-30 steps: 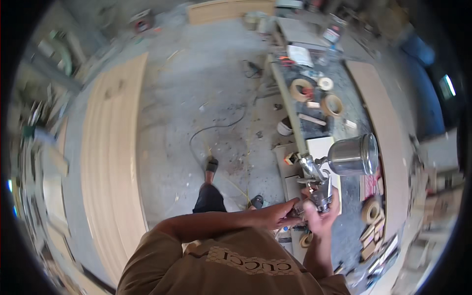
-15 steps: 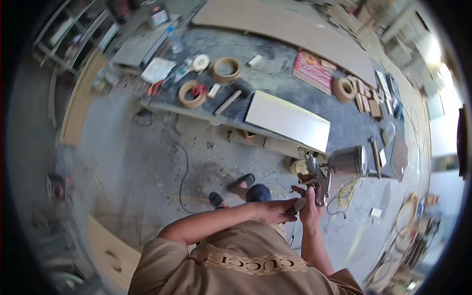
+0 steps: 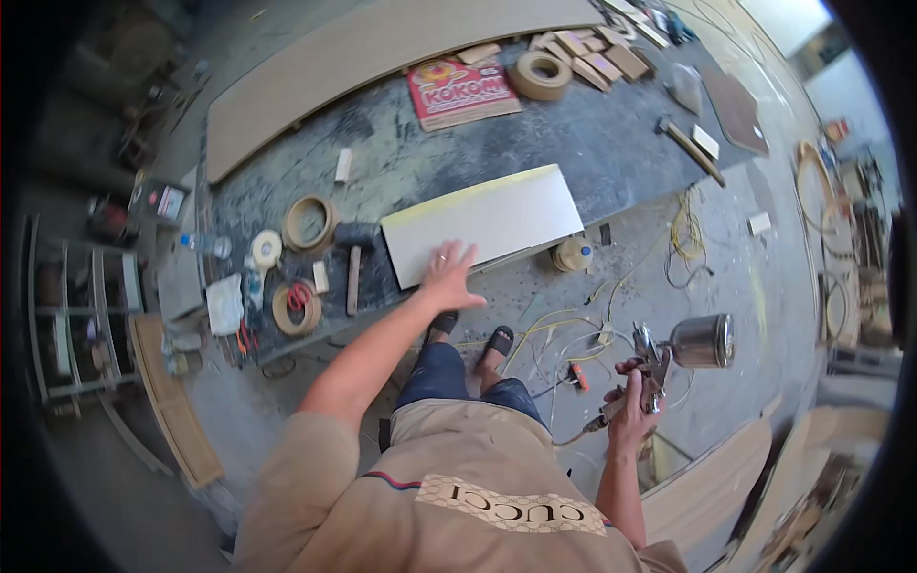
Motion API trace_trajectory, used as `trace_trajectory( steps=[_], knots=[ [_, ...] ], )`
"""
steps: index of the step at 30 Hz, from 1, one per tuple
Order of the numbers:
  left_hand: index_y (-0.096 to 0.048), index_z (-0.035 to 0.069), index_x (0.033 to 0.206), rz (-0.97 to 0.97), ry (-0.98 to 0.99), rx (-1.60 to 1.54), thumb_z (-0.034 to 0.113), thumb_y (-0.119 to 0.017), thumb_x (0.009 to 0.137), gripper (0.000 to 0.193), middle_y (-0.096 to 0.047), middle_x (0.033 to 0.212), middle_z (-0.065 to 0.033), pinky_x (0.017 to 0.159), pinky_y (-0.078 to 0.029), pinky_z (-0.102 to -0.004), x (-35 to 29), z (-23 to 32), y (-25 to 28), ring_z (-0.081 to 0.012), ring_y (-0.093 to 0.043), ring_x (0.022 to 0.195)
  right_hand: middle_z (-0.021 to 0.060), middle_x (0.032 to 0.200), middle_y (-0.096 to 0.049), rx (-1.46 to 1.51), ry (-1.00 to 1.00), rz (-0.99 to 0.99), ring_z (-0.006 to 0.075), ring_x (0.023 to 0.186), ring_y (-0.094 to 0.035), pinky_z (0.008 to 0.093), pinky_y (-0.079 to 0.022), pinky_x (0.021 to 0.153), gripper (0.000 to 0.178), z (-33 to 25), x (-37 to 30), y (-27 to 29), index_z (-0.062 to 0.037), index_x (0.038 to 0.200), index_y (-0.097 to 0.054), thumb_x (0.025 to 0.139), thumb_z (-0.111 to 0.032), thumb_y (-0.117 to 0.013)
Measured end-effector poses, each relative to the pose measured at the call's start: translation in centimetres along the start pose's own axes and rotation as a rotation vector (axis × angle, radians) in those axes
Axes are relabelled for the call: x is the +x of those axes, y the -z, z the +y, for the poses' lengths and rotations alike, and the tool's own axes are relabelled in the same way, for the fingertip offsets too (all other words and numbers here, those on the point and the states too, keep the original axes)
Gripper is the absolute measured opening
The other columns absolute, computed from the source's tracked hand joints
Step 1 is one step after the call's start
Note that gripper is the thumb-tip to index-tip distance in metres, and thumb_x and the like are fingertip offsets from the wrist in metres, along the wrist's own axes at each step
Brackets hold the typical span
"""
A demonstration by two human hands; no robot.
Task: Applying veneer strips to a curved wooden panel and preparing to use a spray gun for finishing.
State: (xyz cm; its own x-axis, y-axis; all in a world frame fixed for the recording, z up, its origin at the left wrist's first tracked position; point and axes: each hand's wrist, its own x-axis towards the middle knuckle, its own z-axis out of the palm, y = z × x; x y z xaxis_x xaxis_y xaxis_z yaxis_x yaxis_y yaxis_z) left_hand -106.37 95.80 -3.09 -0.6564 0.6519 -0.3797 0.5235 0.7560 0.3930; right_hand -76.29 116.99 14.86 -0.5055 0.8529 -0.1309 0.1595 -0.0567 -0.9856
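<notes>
My left hand (image 3: 448, 274) reaches over the near edge of a white rectangular panel (image 3: 497, 212), fingers spread with a ring on one of them. Whether the fingertips touch its surface I cannot tell. The panel has a yellowish strip along its far edge and lies at the front of the dark worktable (image 3: 330, 202). Off to the right, beyond the table's front edge, my right hand (image 3: 629, 413) is closed around the handle of a metal spray gun (image 3: 653, 371). A silvery cup (image 3: 700, 342) sits on the gun, and a hose runs from its handle.
Tape rolls (image 3: 309, 222), a black-headed mallet (image 3: 353, 283) and red scissors (image 3: 299, 296) lie left of the panel. Farther back are a long board (image 3: 363, 48), red cardboard (image 3: 462, 93) and wood blocks (image 3: 600, 66). A hammer (image 3: 694, 153) lies right. Yellow hose (image 3: 688, 229) loops across the floor.
My left hand has let go of the spray gun area and moved out over the white panel. My right hand has carried the gun away from the table edge. The view has turned rightward.
</notes>
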Motion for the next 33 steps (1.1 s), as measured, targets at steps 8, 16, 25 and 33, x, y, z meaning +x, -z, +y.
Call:
trace_trajectory(
  steps=[8, 16, 25, 33],
  knots=[
    [-0.005, 0.032, 0.168, -0.192, 0.03, 0.246, 0.071, -0.088, 0.054, 0.146, 0.014, 0.171, -0.0243, 0.116, 0.001, -0.0774, 10.8, -2.4, 2.0, -0.0487, 0.018, 0.155, 0.0108, 0.11, -0.064, -0.055, -0.104, 0.549, 0.0173, 0.098, -0.066, 0.0246, -0.053, 0.051, 0.029, -1.1, -10.7, -2.9, 0.0008, 0.131, -0.055, 0.103, -0.008, -0.055],
    [-0.002, 0.025, 0.168, -0.179, -0.032, 0.369, 0.067, -0.087, 0.059, 0.144, 0.007, 0.169, -0.0315, 0.112, -0.013, -0.0813, 11.5, -1.9, 2.4, -0.0574, 0.006, 0.154, 0.0095, 0.109, -0.066, 0.062, -0.226, 0.803, 0.0169, 0.098, -0.066, 0.0236, -0.052, 0.049, 0.046, 0.3, -16.2, -9.1, -0.0017, 0.147, -0.046, 0.103, -0.008, -0.057],
    [-0.043, 0.006, 0.157, -0.424, -0.351, -0.233, 0.051, -0.088, 0.071, 0.107, -0.054, 0.149, -0.0231, 0.115, -0.042, -0.0386, 17.7, -7.6, 11.6, -0.0304, -0.052, 0.14, 0.0081, 0.108, -0.067, 0.098, -0.25, 0.845, 0.0173, 0.094, -0.069, 0.0246, -0.053, 0.05, 0.049, 0.3, -17.4, -10.4, -0.0004, 0.149, -0.046, 0.102, -0.008, -0.06],
    [-0.069, 0.0, 0.123, -0.101, -0.237, -0.263, 0.028, -0.078, 0.088, 0.045, -0.075, 0.113, -0.0122, 0.092, -0.054, -0.0363, 21.9, -12.8, 19.2, -0.0196, -0.071, 0.104, 0.0078, 0.106, -0.069, 0.116, -0.25, 0.935, 0.017, 0.095, -0.069, 0.0263, -0.053, 0.05, 0.026, 0.4, -17.6, -9.6, -0.0012, 0.126, -0.06, 0.102, -0.011, -0.06]
  ],
)
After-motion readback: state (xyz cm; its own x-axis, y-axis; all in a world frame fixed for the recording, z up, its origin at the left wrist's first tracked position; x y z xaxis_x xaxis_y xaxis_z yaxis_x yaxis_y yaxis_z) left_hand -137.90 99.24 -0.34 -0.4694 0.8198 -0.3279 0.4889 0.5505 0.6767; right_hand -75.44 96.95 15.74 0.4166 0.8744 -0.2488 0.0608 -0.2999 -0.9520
